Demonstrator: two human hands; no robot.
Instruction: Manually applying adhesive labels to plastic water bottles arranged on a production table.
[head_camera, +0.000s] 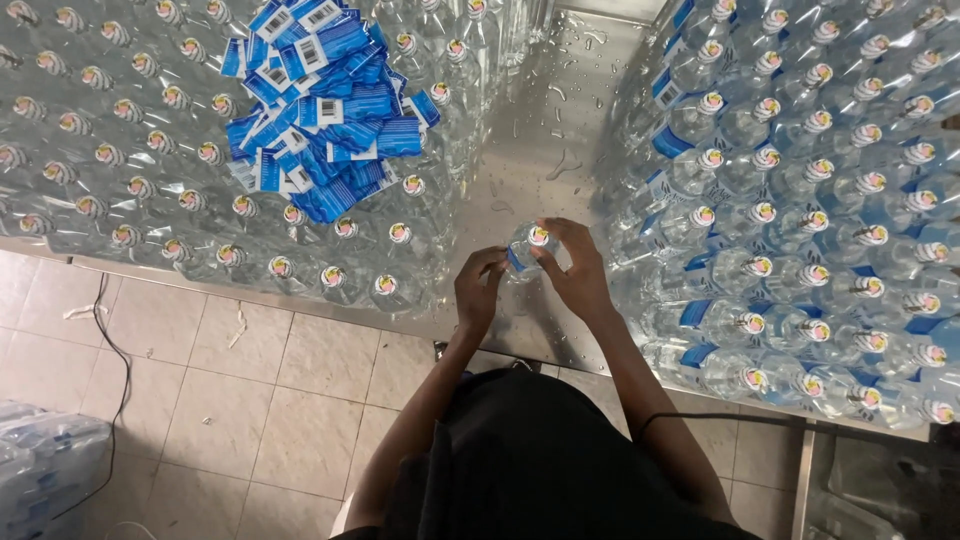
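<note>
I hold a clear plastic water bottle (524, 250) with a striped cap upright over the wet steel table (540, 150). My left hand (478, 290) pinches a blue label at the bottle's left side. My right hand (575, 270) wraps the bottle from the right, fingers curled over its shoulder by the cap. A heap of loose blue labels (320, 110) lies on top of the bottles at the upper left.
Unlabelled capped bottles (150, 170) crowd the table's left side. Bottles with blue labels (800, 200) fill the right side. A wrapped pack of bottles (45, 460) sits on the tiled floor at the lower left, beside a black cable (115, 350).
</note>
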